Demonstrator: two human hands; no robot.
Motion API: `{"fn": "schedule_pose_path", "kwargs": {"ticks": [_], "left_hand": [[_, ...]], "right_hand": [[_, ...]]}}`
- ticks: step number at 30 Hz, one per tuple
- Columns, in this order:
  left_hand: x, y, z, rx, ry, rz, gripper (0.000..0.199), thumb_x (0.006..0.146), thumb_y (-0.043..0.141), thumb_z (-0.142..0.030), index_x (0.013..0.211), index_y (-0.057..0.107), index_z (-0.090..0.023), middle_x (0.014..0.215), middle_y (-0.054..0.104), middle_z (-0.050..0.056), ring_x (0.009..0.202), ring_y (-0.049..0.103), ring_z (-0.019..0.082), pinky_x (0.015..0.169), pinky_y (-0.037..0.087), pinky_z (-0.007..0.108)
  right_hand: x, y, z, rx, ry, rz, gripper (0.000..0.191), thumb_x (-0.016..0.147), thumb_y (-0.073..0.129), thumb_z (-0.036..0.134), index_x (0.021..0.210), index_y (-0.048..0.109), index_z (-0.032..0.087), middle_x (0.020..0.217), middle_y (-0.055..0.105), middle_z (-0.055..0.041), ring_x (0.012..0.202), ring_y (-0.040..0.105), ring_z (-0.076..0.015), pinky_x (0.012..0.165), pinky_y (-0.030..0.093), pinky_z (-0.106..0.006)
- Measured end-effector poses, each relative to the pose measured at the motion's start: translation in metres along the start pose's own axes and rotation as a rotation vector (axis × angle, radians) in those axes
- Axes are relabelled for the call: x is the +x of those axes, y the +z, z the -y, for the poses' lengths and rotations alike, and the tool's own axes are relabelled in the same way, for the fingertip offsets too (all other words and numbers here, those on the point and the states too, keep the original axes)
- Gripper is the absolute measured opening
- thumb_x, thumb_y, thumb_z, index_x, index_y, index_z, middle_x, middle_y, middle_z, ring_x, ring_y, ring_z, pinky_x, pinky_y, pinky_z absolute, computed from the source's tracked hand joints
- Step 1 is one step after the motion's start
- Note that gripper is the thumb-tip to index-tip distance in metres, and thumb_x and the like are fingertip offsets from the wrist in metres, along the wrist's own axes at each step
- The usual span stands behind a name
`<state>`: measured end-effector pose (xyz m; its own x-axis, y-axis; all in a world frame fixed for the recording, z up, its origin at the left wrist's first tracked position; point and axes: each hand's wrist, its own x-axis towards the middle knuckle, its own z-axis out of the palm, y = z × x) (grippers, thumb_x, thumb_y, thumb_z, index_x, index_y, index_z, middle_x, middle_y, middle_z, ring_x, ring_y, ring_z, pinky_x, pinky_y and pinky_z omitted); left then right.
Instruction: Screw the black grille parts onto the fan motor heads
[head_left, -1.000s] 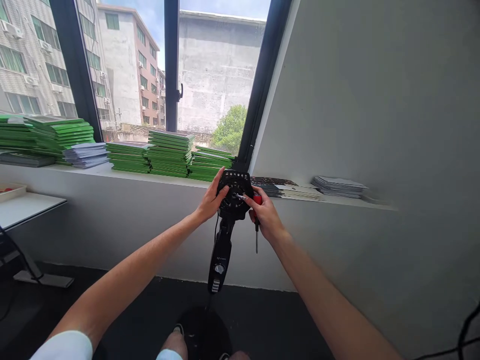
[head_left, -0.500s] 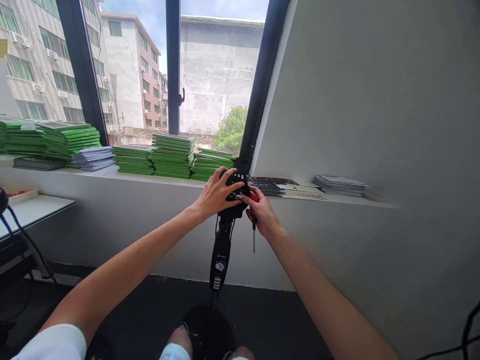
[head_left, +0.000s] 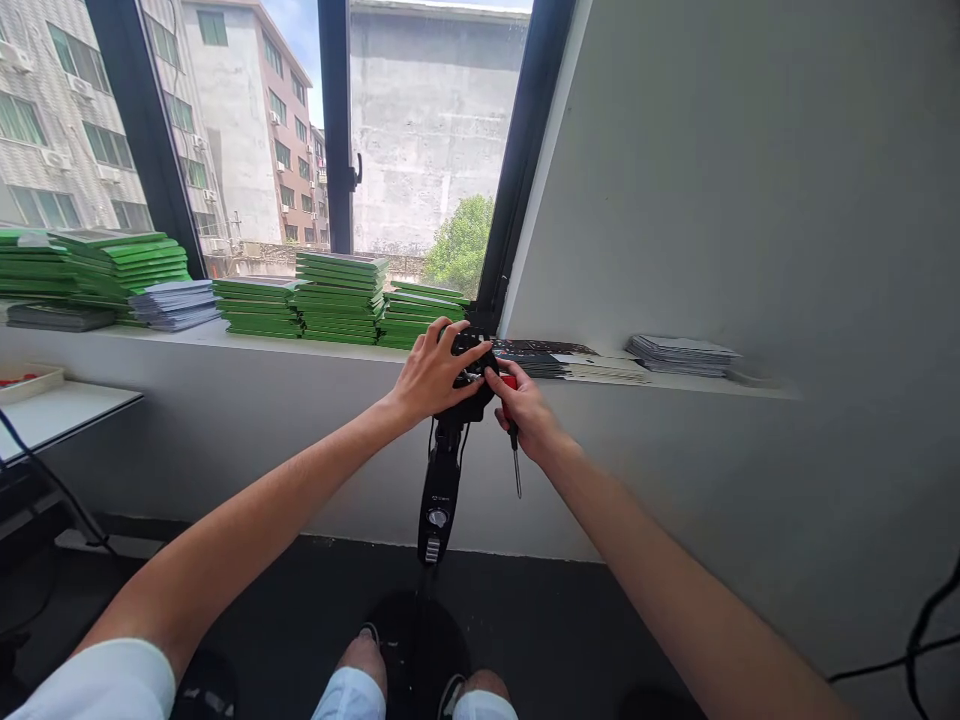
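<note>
A black pedestal fan stands in front of me, its motor head bare of blades and grille. My left hand grips that head from the left, fingers spread across its front and thumb near the metal shaft. In my right hand, a screwdriver with a red and black handle is held against the palm, its blade pointing down. The thumb and forefinger of that hand reach to the right edge of the head; whether they pinch a small part is hidden. Below, the control column carries a silver knob.
Stacks of green books and papers line the windowsill behind the fan. A white table juts in at left. My legs straddle the round fan base. A black cable hangs at lower right.
The view has shifted slightly, so the scene sits a little higher. The screwdriver's blade has tilted to the right at its tip. Both hands stay at the fan head.
</note>
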<state>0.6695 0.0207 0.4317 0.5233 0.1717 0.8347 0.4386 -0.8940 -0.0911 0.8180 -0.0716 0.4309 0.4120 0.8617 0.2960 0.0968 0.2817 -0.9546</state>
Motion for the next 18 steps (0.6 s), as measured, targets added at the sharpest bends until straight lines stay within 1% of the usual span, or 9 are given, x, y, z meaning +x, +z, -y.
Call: {"fn": "schedule_pose_path", "kwargs": {"ticks": [2,3,5,6,7,9,10,13,18], "left_hand": [[-0.001,0.002,0.000,-0.024,0.002,-0.013,0.047,0.095,0.059,-0.043,0.139,0.060,-0.027,0.148,0.043,0.016,0.141,0.033,0.040,0.110,0.042,0.060],[0.000,0.003,0.001,-0.034,0.004,-0.017,0.047,0.095,0.060,-0.043,0.139,0.059,-0.028,0.148,0.043,0.016,0.141,0.033,0.040,0.111,0.041,0.060],[0.001,0.004,0.002,-0.042,0.008,-0.025,0.047,0.095,0.060,-0.043,0.139,0.059,-0.029,0.148,0.044,0.015,0.141,0.034,0.039,0.111,0.041,0.061],[0.001,0.004,0.002,-0.041,0.010,-0.029,0.047,0.095,0.060,-0.043,0.139,0.058,-0.030,0.148,0.044,0.015,0.141,0.035,0.039,0.111,0.040,0.061],[0.002,0.005,0.003,-0.041,0.013,-0.032,0.047,0.095,0.060,-0.043,0.140,0.058,-0.030,0.148,0.044,0.015,0.141,0.035,0.039,0.112,0.040,0.061],[0.001,0.006,0.003,-0.048,0.018,-0.033,0.047,0.095,0.059,-0.043,0.140,0.058,-0.029,0.148,0.043,0.015,0.142,0.034,0.039,0.112,0.039,0.061],[0.001,0.006,0.003,-0.052,0.017,-0.032,0.047,0.095,0.059,-0.043,0.140,0.058,-0.028,0.148,0.043,0.016,0.142,0.033,0.039,0.113,0.039,0.061],[0.000,0.006,0.003,-0.060,0.006,-0.031,0.047,0.095,0.060,-0.044,0.139,0.058,-0.028,0.148,0.043,0.016,0.143,0.033,0.039,0.113,0.039,0.060],[0.000,0.007,0.002,-0.058,0.013,-0.035,0.049,0.095,0.060,-0.048,0.140,0.057,-0.029,0.148,0.042,0.015,0.143,0.033,0.039,0.112,0.041,0.059]], "right_hand": [[-0.003,-0.001,0.007,0.022,-0.104,-0.089,0.050,0.065,0.081,0.060,0.090,0.062,0.022,0.075,0.059,0.0036,0.043,0.034,-0.0042,0.031,0.022,-0.022],[-0.005,-0.001,0.015,0.042,-0.167,-0.148,0.046,0.069,0.076,0.062,0.081,0.057,0.022,0.075,0.059,0.0026,0.046,0.038,-0.0052,0.032,0.022,-0.022],[-0.009,-0.003,0.036,0.112,-0.323,-0.230,0.047,0.078,0.065,0.062,0.066,0.043,0.022,0.065,0.053,0.0026,0.049,0.043,-0.0075,0.034,0.023,-0.021],[-0.012,-0.003,0.049,0.155,-0.409,-0.227,0.047,0.081,0.060,0.059,0.062,0.037,0.023,0.057,0.046,0.0033,0.048,0.043,-0.0082,0.035,0.023,-0.022],[-0.015,-0.002,0.061,0.202,-0.506,-0.186,0.046,0.083,0.057,0.054,0.059,0.033,0.023,0.050,0.038,0.0044,0.043,0.038,-0.0084,0.035,0.023,-0.023],[-0.021,0.003,0.083,0.267,-0.672,-0.047,0.044,0.084,0.054,0.046,0.054,0.032,0.023,0.042,0.026,0.0060,0.036,0.028,-0.0077,0.034,0.021,-0.024],[-0.024,0.007,0.091,0.284,-0.724,0.018,0.043,0.084,0.054,0.044,0.052,0.033,0.023,0.041,0.024,0.0063,0.035,0.025,-0.0072,0.034,0.020,-0.024],[-0.029,0.022,0.098,0.305,-0.750,0.103,0.043,0.080,0.056,0.042,0.047,0.034,0.022,0.039,0.024,0.0061,0.033,0.023,-0.0062,0.035,0.018,-0.024],[-0.025,0.038,0.087,0.365,-0.727,0.120,0.043,0.075,0.058,0.038,0.043,0.035,0.022,0.037,0.024,0.0058,0.032,0.022,-0.0051,0.036,0.015,-0.024]]}}
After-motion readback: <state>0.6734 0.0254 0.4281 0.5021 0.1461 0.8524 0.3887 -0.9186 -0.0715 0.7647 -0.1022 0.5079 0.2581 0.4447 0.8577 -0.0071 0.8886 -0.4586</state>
